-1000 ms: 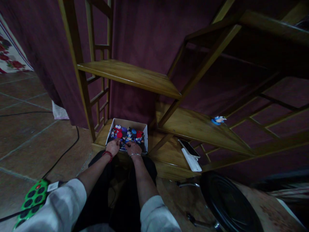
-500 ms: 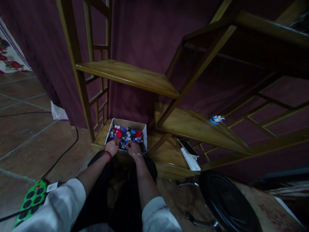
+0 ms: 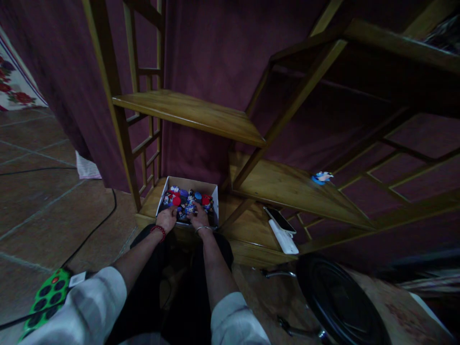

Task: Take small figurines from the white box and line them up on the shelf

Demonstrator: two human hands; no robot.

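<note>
A shallow cardboard box (image 3: 216,199) with white sides stands on the low shelf, filled with several small figurines (image 3: 175,189) in red, blue, black and white, some showing round coloured bases. My left hand (image 3: 167,219) reaches over the box's front left edge, its fingers loosely bent and apart near a red base; nothing shows in them. Over the front middle is my right hand (image 3: 199,219), thumb and forefinger around a small blue-and-white figurine (image 3: 190,209) among the others. How firmly it is held is hard to see.
One blue-and-white figurine (image 3: 322,178) stands on the right shelf (image 3: 287,184). Below it lie a phone (image 3: 280,220) and a white object (image 3: 283,237). A wooden shelf board (image 3: 190,115) overhangs the box. A black stool (image 3: 341,297) stands right; a green power strip (image 3: 46,299) lies left.
My right hand's fingers have spread and moved slightly up and forward into the box, around a figurine. My left hand has shifted only a little, its fingers loosening.
</note>
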